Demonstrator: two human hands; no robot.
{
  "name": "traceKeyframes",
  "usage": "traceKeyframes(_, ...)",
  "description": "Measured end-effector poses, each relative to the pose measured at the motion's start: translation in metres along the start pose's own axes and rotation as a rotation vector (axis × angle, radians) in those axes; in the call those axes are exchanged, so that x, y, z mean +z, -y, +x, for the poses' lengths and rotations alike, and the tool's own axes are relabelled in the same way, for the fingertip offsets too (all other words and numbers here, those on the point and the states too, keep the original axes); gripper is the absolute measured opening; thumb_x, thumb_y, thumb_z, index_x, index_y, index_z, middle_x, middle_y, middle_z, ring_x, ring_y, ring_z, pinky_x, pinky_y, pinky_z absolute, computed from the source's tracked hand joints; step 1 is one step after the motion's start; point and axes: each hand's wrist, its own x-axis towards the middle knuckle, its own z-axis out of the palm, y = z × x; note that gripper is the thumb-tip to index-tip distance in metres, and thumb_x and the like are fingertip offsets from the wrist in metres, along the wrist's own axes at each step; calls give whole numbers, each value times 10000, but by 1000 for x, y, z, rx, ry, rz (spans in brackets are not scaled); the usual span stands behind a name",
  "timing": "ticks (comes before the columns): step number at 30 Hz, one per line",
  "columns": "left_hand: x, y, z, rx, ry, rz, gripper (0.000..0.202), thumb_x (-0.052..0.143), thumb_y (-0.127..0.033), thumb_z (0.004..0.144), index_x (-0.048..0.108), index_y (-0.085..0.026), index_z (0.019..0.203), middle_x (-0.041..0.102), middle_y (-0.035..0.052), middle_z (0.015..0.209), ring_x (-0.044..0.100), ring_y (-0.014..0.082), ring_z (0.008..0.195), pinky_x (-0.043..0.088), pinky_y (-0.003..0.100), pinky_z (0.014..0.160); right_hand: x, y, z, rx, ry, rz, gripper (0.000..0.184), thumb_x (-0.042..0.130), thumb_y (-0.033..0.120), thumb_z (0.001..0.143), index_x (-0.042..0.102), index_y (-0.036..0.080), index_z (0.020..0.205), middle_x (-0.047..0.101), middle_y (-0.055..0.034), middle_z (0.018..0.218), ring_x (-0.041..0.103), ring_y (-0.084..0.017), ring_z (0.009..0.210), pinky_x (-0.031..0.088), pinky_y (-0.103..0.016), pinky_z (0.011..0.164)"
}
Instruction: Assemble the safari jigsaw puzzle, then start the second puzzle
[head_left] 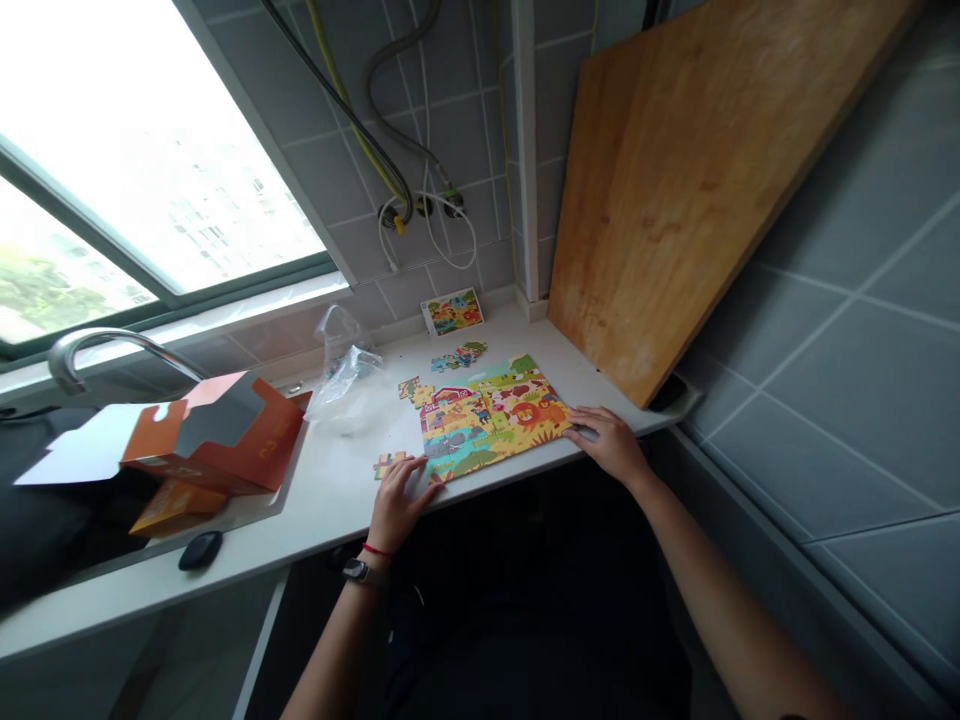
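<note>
The left hand (395, 500) rests at the near left corner of the puzzle (491, 420), the right hand (613, 445) at its right edge; thumbs stand apart from fingers, though fingertip pressure is hard to judge. This looks like squaring the joined part; the next move calls for fitting loose pieces (459, 357) (a cluster lies beyond). The white counter (330, 500) holds an orange box (262, 440) left; farther stand a picture card (454, 312) and wooden board (660, 190).
</note>
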Motion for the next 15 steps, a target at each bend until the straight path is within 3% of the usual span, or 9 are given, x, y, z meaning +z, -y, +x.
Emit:
traceKeyframes(5, -1, -1, 2, 23, 21, 61, 413, 687, -509, 939, 655, -233, 1244, 700, 136, 1276, 615, 360, 1294, 498, 539, 1111, 1, -2, -1, 6, -29, 26, 131, 720, 361, 879, 763, 238, 868, 791, -143, 1172, 714, -327, 1157, 535, -497, 1073)
traceKeyframes(9, 3, 3, 1, 42, -3, 82, 444, 648, -519, 958, 628, -239, 1302, 680, 125, 1273, 623, 345, 1257, 509, 544, 1084, 4, -9, -1, -28, -55, 40, 247, 706, 378, 880, 620, 254, 684, 790, -130, 1156, 719, -325, 1147, 561, -500, 1029)
traceKeyframes(15, 5, 5, 0, 92, 16, 122, 404, 623, -455, 993, 609, -256, 1344, 651, 115, 1309, 615, 318, 1253, 522, 515, 1075, 7, -11, -1, -97, -84, -23, 354, 655, 391, 933, 535, 257, 628, 802, -101, 1147, 737, -326, 1112, 509, -561, 1073)
